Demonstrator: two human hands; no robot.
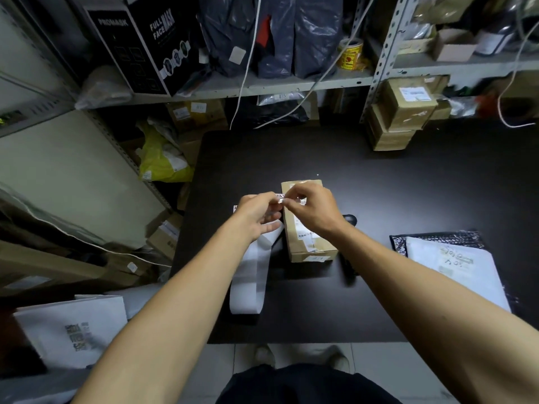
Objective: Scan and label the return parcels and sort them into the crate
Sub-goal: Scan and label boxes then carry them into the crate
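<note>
**Two hands, one label, one box**

At mid-frame on the black table (408,185), one cardboard box (309,237) lies beneath two hands. The left hand (256,214) and right hand (312,208) both pinch one small label (280,197), its print too blurred to read. One white paper strip (250,275) trails toward the lower centre. One white mailer (455,269) sits at right, partly cut off by the forearm.

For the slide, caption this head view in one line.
Both hands, left hand and right hand, peel a label from its strip over a cardboard box on the black table.
</note>
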